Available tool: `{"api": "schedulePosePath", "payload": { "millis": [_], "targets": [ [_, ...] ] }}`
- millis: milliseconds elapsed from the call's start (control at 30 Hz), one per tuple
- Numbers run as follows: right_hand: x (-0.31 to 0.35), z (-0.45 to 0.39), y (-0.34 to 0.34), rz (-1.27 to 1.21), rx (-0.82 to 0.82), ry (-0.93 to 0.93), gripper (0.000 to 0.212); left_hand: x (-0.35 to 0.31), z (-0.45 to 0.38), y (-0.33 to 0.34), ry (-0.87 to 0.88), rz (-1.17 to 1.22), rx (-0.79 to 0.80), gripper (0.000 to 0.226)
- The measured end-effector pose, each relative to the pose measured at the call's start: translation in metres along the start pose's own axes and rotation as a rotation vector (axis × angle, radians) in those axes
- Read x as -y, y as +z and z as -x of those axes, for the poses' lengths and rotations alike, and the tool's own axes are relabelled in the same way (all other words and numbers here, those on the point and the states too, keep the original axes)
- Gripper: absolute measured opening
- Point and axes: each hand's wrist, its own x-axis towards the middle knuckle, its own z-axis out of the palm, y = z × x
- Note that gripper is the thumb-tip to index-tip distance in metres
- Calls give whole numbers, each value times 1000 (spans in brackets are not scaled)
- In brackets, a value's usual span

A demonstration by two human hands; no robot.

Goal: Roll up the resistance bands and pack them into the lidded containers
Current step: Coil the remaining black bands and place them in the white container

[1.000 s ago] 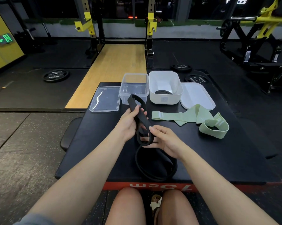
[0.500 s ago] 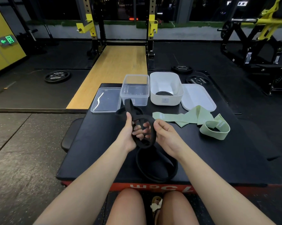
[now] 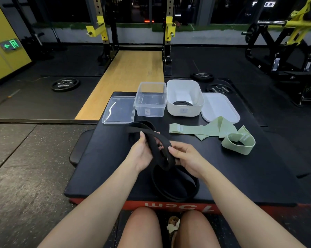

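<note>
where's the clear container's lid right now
In the head view the clear lid lies flat on the black platform, far left, just left of the open clear container and beyond the left hand.

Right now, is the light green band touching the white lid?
Touching: in the head view, the green band has a fold lying over the near edge of the white lid.
</note>
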Motion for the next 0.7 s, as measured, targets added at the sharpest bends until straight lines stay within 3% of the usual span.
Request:
{"api": "schedulePosePath", "payload": {
  "millis": [100,267,367,467,633,700],
  "targets": [
    [-5,5,-5,81,73,91,26,-5,4,-1,-12,131,9,45],
    [-4,7,-7,253,204,213,16,-1,3,-3,25,110,-12,34],
    [-5,-1,-2,269,28,156,18,0,0,1,93,25,-98,29],
    [0,-9,4,194,-136,119,30,1,3,5,142,-117,-67,28],
    [1,-10,14,436,-64,135,30,-2,7,19,176,-136,1,29],
    [-2,-9,16,419,-84,79,20,-4,9,25,164,-124,29,29]
  ]
}}
